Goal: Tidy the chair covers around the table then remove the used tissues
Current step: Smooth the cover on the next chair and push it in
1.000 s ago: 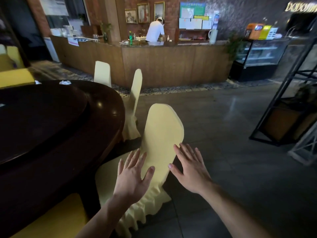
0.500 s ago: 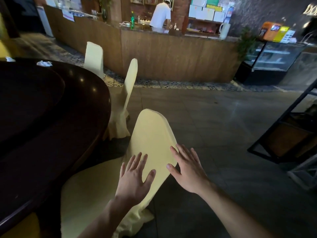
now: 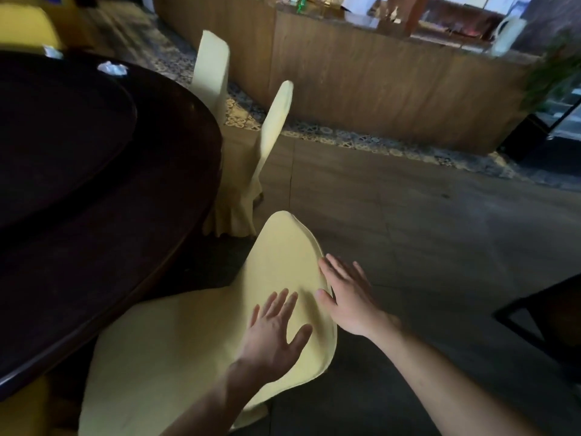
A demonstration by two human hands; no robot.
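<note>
Grip: both hands flat with fingers spread, grasping nothing. The left hand (image 3: 276, 338) is held over the front face of the chair back; the right hand (image 3: 349, 297) is at its right edge. Whether the palms actually touch the cloth cannot be told.

Chair cover: the nearest chair cover (image 3: 283, 278) is pale yellow and sits pulled over a chair just beside the near edge of the round table (image 3: 110, 247). Its back looks smooth, with no obvious folds.

Change: compared with a second ago, the view has dipped and come closer; the chair back now fills more of the lower frame, and both hands have stayed flat and spread in much the same place on it.

Meaning: this looks like smoothing of this one cover, probably close to done here.

Other covers: two more covered chairs (image 3: 267, 146) stand further round the table, likely next.

Tissues: a crumpled tissue (image 3: 112, 68) lies near the far edge of the table, with another scrap (image 3: 52, 51) beyond it. Neither has been removed yet.
</note>
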